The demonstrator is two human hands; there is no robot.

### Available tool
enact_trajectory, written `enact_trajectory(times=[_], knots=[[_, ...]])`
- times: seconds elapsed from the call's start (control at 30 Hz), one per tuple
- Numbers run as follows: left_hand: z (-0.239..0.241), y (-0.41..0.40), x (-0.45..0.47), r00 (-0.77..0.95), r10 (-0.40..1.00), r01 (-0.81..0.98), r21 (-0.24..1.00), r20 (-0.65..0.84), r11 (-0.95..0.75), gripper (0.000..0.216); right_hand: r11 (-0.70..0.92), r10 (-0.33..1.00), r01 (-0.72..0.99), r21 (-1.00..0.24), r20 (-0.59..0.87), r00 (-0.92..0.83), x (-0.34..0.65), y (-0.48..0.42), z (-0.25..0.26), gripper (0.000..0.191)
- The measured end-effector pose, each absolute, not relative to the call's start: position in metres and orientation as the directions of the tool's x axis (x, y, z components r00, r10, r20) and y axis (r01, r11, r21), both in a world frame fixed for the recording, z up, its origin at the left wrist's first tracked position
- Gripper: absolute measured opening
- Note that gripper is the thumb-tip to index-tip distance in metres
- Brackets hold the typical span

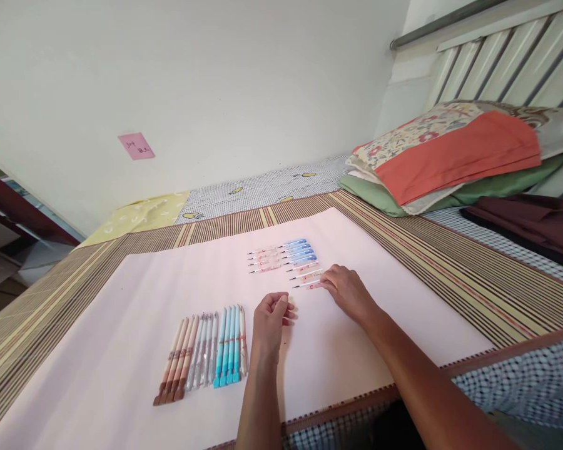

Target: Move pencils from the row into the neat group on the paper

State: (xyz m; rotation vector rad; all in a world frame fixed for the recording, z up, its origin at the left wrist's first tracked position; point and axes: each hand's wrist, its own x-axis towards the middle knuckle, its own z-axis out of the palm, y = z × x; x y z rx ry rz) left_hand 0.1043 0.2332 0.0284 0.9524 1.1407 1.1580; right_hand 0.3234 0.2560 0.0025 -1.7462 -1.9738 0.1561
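My right hand (348, 292) pinches the near end of a slim white pen refill (304, 285), which lies at the bottom of a small group with dark tips pointing left. Bluish pen parts (301, 251) and pinkish clear pieces (265, 259) are laid out just above. My left hand (273, 314) hovers over the sheet to the left, thumb against curled fingers; anything between them is too small to make out. Further left lie rows of pens: brown-and-pink pens (176, 356), greyish clear pens (202, 350), turquoise pens (228, 347) and a pale patterned pen (243, 340).
A large pale pink sheet (136, 294) covers part of the striped mat (431, 269). Folded fabrics with an orange-red panel (478, 150) and a dark maroon cloth (530, 219) are stacked at right. A pink note (136, 145) is on the wall.
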Motion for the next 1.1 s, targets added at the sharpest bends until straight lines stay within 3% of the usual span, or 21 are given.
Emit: enact_trajectory(times=[0.13,0.27,0.4,0.6,1.1], knots=[[0.030,0.232,0.106,0.025,0.986,-0.169,0.971,-0.167,0.169,0.044,0.153,0.960,0.909,-0.388,0.277,-0.043,0.323,0.256,0.004,0.019],[0.031,0.231,0.107,0.028,0.986,-0.165,0.972,-0.166,0.169,0.042,0.141,0.948,0.903,-0.406,0.318,-0.005,0.324,0.259,0.001,0.007],[0.029,0.232,0.107,0.027,0.985,-0.165,0.971,-0.169,0.171,0.044,0.080,0.935,0.866,-0.493,0.337,0.105,0.330,0.260,-0.003,0.010],[0.025,0.233,0.106,0.044,0.986,-0.158,0.973,-0.162,0.167,0.046,-0.002,0.950,0.794,-0.608,0.247,0.192,0.332,0.258,-0.008,0.006],[0.025,0.233,0.107,0.052,0.984,-0.139,0.975,-0.169,0.175,0.046,0.008,0.946,0.778,-0.628,0.257,0.198,0.324,0.262,-0.007,0.020]])
